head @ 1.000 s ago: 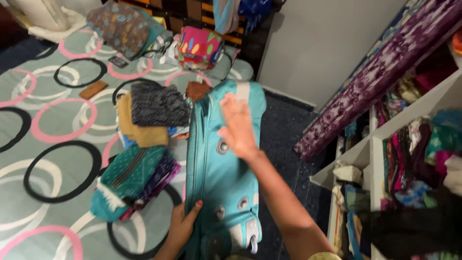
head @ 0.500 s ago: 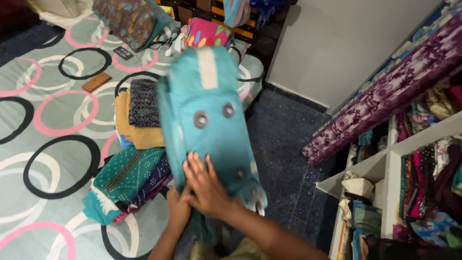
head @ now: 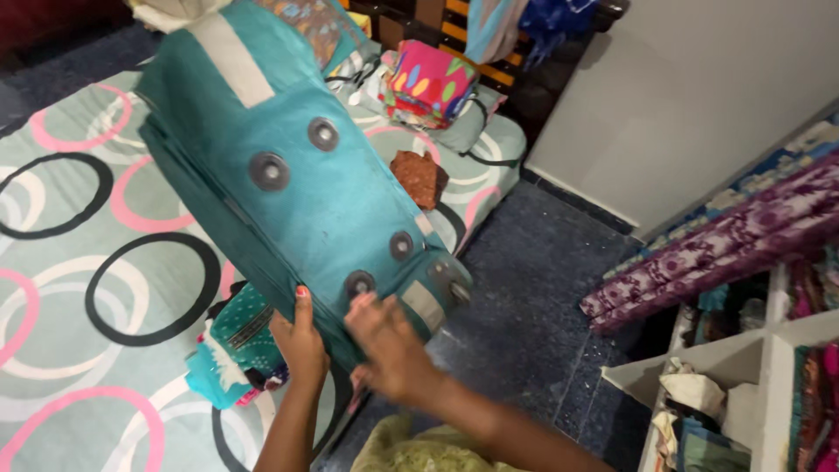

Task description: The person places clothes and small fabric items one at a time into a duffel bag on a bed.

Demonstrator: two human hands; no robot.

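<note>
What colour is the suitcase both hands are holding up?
The suitcase is teal with grey round studs and a pale strip near its far end, seen in the head view.

Suitcase (head: 297, 183) tilted above the bed (head: 79, 288), folded clothes (head: 236, 350) beneath it, shelves (head: 743, 385) at right.

Teal suitcase (head: 288, 175) hides folded clothes; right hand (head: 389, 350) blurred.

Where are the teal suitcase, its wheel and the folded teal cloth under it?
Suitcase (head: 288, 201), head view, on its flat teal underside.
Wheel (head: 456, 291), head view, on the caster at the lower corner.
Folded cloth (head: 240, 328), head view, on its patterned top.
</note>
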